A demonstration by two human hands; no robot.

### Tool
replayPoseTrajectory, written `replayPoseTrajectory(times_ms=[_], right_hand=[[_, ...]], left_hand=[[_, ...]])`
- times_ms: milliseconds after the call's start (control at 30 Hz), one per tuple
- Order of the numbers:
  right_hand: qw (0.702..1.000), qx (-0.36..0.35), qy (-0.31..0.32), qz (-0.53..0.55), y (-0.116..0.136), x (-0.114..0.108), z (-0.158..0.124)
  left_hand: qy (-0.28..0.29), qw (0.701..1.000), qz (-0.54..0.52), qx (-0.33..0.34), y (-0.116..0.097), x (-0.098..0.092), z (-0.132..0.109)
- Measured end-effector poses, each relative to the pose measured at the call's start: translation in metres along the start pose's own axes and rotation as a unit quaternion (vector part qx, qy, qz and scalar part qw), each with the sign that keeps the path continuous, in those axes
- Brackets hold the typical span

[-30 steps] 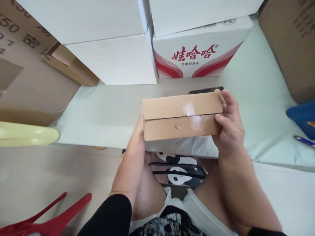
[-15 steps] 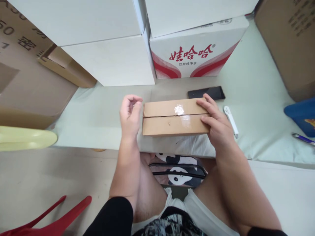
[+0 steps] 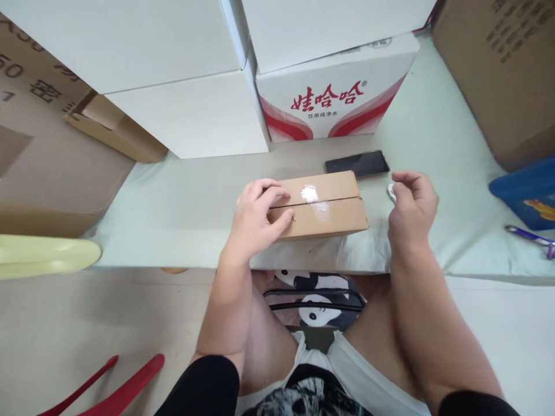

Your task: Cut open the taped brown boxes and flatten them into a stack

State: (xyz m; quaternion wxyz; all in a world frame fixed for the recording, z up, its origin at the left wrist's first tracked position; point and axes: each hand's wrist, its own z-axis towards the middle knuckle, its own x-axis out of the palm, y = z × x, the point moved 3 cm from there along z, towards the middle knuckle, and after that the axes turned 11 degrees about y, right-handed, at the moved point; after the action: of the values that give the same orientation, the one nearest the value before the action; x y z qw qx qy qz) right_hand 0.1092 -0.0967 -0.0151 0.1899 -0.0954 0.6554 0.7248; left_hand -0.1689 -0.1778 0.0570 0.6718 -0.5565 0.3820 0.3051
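Note:
A small brown cardboard box [image 3: 323, 216] lies on the pale green cloth, with clear tape across its lengthwise seam. My left hand [image 3: 262, 214] holds its left end, fingers over the far half and thumb on the near half. Off the box's right end, apart from it, is my right hand [image 3: 414, 202] with fingers curled in. Just one end of a slim white tool [image 3: 391, 193], possibly a box cutter, peeks out beside that hand. Whether the curled fingers grip it is hidden. Behind the box rests a black phone [image 3: 358, 164].
White cartons [image 3: 191, 115] and a white-and-red water carton [image 3: 329, 110] stand at the back. Large brown cartons flank both sides. At right are a blue container [image 3: 526, 193] and a purple pen-like item [image 3: 531, 236]. The cloth-covered surface's front edge runs above my knees.
My right hand has let go of the box's right end and moved right, over the white tool. My left hand has moved from beside the box onto its left end.

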Motion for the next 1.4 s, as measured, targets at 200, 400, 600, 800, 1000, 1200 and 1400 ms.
replayPoseTrajectory(times_ms=[200,400,600,800,1000,1200,1400], right_hand=[[0.953,0.122,0.057,-0.271,-0.022,-0.007,0.012],[0.890,0.156,0.168,-0.395,-0.039,-0.010,0.009],[0.990,0.123,0.059,-0.044,-0.046,-0.015,0.014],[0.963,0.068,0.002,0.261,-0.014,-0.016,0.026],[0.842,0.016,0.024,0.539,0.023,-0.022,0.014],[0.857,-0.002,0.035,0.514,0.037,-0.016,0.001],[0.867,0.042,0.020,0.496,0.035,-0.007,-0.005]], left_hand=[[-0.007,1.000,-0.021,-0.001,0.000,0.000,0.002],[-0.016,0.999,-0.029,0.011,0.003,0.001,0.002],[-0.017,0.999,-0.030,0.007,0.003,0.001,0.002],[-0.013,0.999,-0.037,0.002,0.001,0.000,0.002],[-0.015,0.999,-0.041,0.000,0.001,0.000,0.001],[-0.022,0.999,-0.042,0.001,0.001,0.000,0.002],[-0.028,0.998,-0.047,0.008,0.002,0.001,0.002]])
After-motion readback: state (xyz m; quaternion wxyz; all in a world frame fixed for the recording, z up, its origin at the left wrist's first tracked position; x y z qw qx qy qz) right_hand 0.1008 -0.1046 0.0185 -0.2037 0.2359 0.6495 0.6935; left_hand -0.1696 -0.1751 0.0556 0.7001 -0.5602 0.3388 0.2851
